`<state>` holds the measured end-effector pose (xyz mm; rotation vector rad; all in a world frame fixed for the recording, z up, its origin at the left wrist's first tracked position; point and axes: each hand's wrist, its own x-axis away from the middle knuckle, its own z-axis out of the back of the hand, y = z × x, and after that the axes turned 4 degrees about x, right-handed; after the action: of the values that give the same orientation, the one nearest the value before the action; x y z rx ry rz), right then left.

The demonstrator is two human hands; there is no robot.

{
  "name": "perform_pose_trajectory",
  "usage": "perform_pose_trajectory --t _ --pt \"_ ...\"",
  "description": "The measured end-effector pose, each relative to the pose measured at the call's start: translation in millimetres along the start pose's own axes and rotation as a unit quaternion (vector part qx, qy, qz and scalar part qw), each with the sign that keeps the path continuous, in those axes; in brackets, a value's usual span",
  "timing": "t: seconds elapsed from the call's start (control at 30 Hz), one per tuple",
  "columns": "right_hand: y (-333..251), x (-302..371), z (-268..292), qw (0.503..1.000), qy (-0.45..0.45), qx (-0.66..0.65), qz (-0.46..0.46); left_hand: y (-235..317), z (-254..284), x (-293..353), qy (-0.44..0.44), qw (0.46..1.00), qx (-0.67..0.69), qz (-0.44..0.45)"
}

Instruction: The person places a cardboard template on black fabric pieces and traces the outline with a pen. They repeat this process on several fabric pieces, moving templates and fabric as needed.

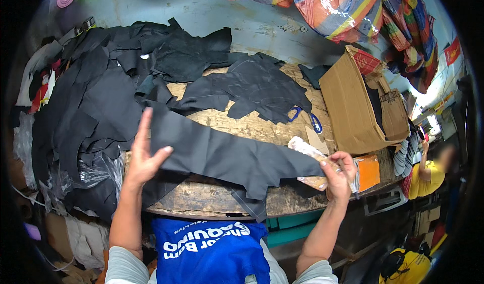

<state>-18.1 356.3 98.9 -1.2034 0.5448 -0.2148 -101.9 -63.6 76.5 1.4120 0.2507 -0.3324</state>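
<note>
Now: left grip (145,161) spread | right grip (340,177) pinching one black piece (224,153) | two blue handles (318,129)

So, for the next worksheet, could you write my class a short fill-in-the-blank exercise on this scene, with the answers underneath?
1. The person's ____ hand pinches the narrow end of the dark piece.
2. The big box on the table is made of ____.
3. The cloth with white lettering below the table's edge is ____.
4. The co-worker beyond the box wears a ____ top.

Missing words: right; cardboard; blue; yellow.
</note>
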Motion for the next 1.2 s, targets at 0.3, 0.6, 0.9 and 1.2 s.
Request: perform_pose_trajectory --t 0.3,0.6,0.9,1.2 --pt "-45.8 -7.5 16.5 0.991 -0.017 -0.125 0.048 46.8 41.0 19.9 0.092 0.975 0.197 -0.033" --pt "-55.3 -8.0 3.0 0.989 -0.029 -0.134 0.054 42.7 68.3 21.7 0.076 0.987 0.105 -0.092" --pt "-45.3 -14.6 -14.2 0.989 -0.049 -0.133 0.031 57.6 79.9 16.9 0.029 0.994 0.049 -0.092" --pt "-29.4 -74.0 -72.3 0.989 -0.095 -0.074 0.083 31.1 105.2 -61.7 0.027 0.991 -0.050 -0.121"
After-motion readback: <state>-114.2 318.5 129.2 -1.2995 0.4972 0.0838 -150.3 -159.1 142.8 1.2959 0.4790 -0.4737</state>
